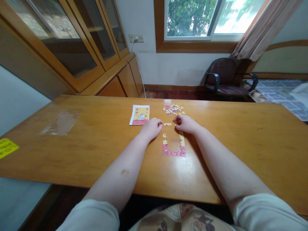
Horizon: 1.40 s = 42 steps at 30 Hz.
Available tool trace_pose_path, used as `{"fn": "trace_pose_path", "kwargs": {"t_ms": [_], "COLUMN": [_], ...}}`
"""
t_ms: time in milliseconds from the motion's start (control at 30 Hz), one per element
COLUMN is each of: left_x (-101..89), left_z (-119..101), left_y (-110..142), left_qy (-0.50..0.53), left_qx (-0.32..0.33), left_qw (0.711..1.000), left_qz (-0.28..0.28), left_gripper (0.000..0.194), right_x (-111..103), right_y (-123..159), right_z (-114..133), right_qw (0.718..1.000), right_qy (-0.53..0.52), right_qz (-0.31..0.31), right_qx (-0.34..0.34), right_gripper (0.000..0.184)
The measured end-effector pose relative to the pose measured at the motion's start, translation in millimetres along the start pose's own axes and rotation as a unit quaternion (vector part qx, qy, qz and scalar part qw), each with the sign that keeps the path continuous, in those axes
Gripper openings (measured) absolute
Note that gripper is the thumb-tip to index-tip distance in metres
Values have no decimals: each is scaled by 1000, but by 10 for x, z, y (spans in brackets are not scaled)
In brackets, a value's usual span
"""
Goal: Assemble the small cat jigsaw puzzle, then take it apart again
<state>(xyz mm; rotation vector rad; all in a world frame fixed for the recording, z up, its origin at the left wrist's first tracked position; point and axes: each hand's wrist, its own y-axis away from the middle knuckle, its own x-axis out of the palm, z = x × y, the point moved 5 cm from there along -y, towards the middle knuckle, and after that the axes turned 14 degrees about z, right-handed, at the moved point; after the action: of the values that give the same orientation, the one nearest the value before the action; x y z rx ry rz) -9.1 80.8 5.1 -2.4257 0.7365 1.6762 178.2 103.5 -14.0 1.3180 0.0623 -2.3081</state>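
Note:
A partly joined jigsaw border point(174, 153) lies on the table, pink along its near side and yellow up its sides. My left hand point(152, 127) is at its far left corner, fingers bent closed on a small puzzle piece that they mostly cover. Just right of those fingertips lies a short strip of joined yellow pieces point(167, 124). Across from it, my right hand point(185, 124) is pinched at the far right corner, with the edge of a puzzle piece showing under the fingertips. A separate puzzle piece point(165, 135) lies along the left side.
Behind the border is a heap of loose puzzle pieces point(173, 109). A picture card point(139, 115) lies left of it. Further left are a clear plastic bag point(61, 122) and a yellow label point(7, 148) on the wooden table point(108, 144). An armchair point(223, 77) stands beyond.

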Motion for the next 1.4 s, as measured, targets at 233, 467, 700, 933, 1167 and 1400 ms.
{"fn": "trace_pose_path", "kwargs": {"t_ms": [233,467,700,933,1167,1400], "left_x": [44,105,102,138,140,92], "left_z": [-22,2,-36,-185,-141,-183], "left_y": [-3,-32,-20,47,23,51], "left_qy": [-5,-12,-11,-32,-32,-27], "left_qx": [13,22,45,96,97,89], "left_qw": [1000,999,999,992,993,994], "left_qz": [28,37,28,76,65,52], "left_gripper": [29,30,29,30,30,24], "right_x": [13,114,154,1,-22,-59], "right_y": [25,34,22,46,56,3], "right_z": [83,193,245,45,-76,-184], "right_qw": [999,993,989,993,990,996], "right_qy": [10,-22,-58,-77,-69,-32], "right_qz": [31,68,45,94,110,74], "right_qx": [-42,-89,-125,-6,56,47], "right_gripper": [28,30,26,16,14,16]}}
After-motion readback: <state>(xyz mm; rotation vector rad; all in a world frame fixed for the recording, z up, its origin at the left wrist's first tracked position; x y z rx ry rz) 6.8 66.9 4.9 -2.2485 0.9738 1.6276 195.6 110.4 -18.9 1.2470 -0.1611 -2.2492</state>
